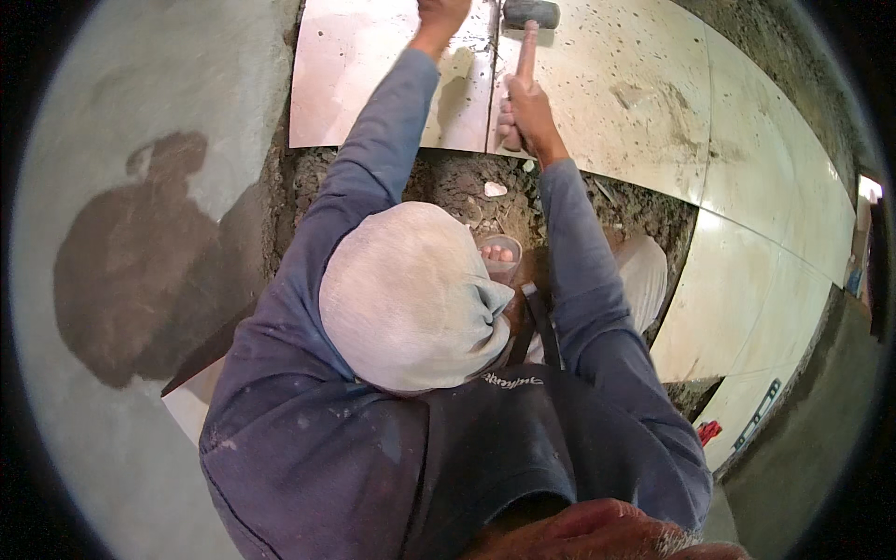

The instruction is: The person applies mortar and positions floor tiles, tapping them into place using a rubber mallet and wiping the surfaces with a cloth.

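Note:
In my right hand (529, 117) is the wooden handle of a rubber mallet (531, 13), with my fingers wrapped round it. The mallet's dark head is over a pale floor tile (597, 84), near a joint; whether it touches the tile I cannot tell. My left hand (443, 13) is over the neighbouring tile (350, 70) at the upper edge of the view. Its fingers are cut off there, so their pose is hidden. Both tiles carry dark specks and smears of mortar.
Rough mortar (448, 182) lies bare between the tiles and my foot (499, 250). More laid tiles (728, 289) curve down the right side, with a spirit level (757, 413) and a small red object (709, 432). A smooth grey surface (215, 103) borders the left.

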Demonstrator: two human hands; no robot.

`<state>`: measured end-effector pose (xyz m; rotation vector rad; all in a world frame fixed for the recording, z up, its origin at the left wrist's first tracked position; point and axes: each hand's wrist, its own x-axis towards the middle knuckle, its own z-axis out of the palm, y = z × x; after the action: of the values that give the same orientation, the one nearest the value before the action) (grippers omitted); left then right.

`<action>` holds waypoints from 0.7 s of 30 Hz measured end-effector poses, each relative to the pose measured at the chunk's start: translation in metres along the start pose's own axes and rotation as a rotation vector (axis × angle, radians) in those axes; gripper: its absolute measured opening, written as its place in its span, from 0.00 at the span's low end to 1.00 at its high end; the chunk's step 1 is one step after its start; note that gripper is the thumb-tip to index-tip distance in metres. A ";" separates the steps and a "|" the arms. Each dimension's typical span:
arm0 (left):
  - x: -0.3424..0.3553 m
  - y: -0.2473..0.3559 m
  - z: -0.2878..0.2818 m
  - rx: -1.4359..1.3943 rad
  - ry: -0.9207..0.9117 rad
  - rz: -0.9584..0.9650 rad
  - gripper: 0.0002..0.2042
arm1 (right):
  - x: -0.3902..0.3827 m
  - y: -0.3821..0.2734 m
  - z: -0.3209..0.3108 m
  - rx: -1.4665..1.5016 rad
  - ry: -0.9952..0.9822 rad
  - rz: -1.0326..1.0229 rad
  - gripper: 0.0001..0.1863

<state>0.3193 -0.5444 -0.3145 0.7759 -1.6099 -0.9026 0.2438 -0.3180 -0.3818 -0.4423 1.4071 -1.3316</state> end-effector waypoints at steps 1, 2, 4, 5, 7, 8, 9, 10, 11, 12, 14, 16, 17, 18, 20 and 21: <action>0.000 0.000 0.004 0.003 0.006 -0.022 0.13 | -0.007 -0.017 -0.012 0.000 -0.004 0.092 0.17; 0.014 -0.037 -0.025 0.283 -0.098 0.096 0.10 | -0.013 -0.035 -0.004 0.010 -0.057 0.163 0.18; 0.023 -0.082 -0.064 0.129 -0.072 0.088 0.09 | -0.028 -0.048 -0.008 -0.181 -0.040 0.035 0.19; -0.003 -0.067 -0.031 -0.155 -0.056 -0.008 0.08 | -0.046 -0.046 -0.040 -0.306 0.078 0.018 0.19; -0.015 -0.031 -0.024 -0.347 0.054 -0.167 0.08 | -0.077 -0.043 -0.061 -0.200 0.132 0.052 0.23; -0.021 -0.013 -0.032 -0.363 0.116 -0.101 0.09 | -0.096 -0.044 -0.066 -0.147 0.133 0.054 0.23; -0.017 0.013 -0.046 -0.389 0.163 -0.145 0.11 | -0.116 -0.047 -0.070 -0.114 0.164 0.044 0.23; -0.014 0.030 -0.060 -0.434 0.158 -0.165 0.10 | -0.143 -0.046 -0.077 -0.080 0.189 0.045 0.23; -0.015 0.042 -0.072 -0.484 0.155 -0.196 0.09 | -0.175 -0.045 -0.085 -0.053 0.220 0.052 0.23; -0.015 0.056 -0.088 -0.360 0.123 -0.213 0.08 | -0.207 -0.046 -0.089 -0.022 0.287 0.011 0.23; -0.024 0.079 -0.096 -0.166 0.093 -0.228 0.10 | -0.274 -0.042 -0.107 -0.142 0.530 -0.030 0.23; -0.010 0.087 -0.099 -0.239 0.157 -0.229 0.10 | -0.323 -0.048 -0.120 -0.268 0.748 0.014 0.23; 0.001 0.092 -0.100 -0.278 0.195 -0.222 0.11 | -0.341 -0.056 -0.124 -0.247 0.824 0.060 0.22; 0.012 0.099 -0.098 -0.349 0.194 -0.212 0.11 | -0.354 -0.065 -0.127 -0.246 0.859 0.036 0.22; 0.030 0.114 -0.086 -0.422 0.082 -0.204 0.12 | -0.379 -0.083 -0.143 -0.311 0.921 -0.007 0.22; 0.036 0.132 -0.070 -0.462 0.036 -0.188 0.13 | -0.388 -0.093 -0.160 -0.371 0.949 -0.028 0.23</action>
<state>0.3766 -0.5206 -0.1740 0.6152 -1.2408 -1.3283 0.2001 0.0517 -0.1668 -0.0366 2.4575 -1.3573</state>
